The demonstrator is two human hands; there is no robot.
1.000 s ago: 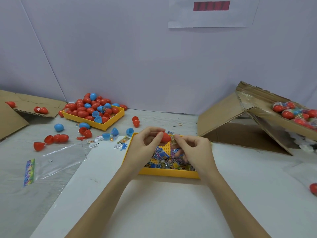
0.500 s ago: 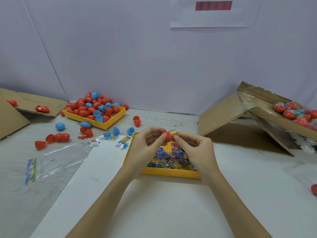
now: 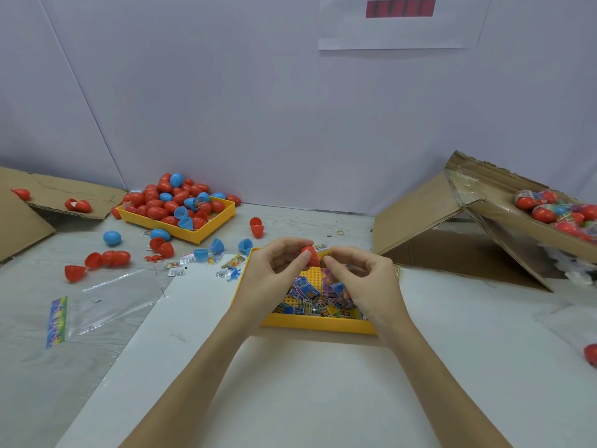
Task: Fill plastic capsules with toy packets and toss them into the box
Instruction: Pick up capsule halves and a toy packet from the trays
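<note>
My left hand [image 3: 274, 270] grips a red capsule half [image 3: 310, 255] over the near yellow tray [image 3: 319, 324], which holds several colourful toy packets [image 3: 310, 292]. My right hand [image 3: 361, 279] pinches a toy packet [image 3: 322, 248] whose end sticks out of the capsule's mouth. The cardboard box [image 3: 484, 215] at the right lies tilted and holds several filled capsules [image 3: 555, 211].
A second yellow tray [image 3: 223, 218] heaped with red and blue capsules sits at the back left. Loose capsule halves, packets and a clear plastic bag [image 3: 106, 302] lie on the left of the table. Flattened cardboard [image 3: 48, 192] is at the far left. One red capsule [image 3: 591, 354] lies at the right edge.
Both hands have risen slightly over the tray, and the packet has come up to the capsule's mouth, with its end now showing above the red half.
</note>
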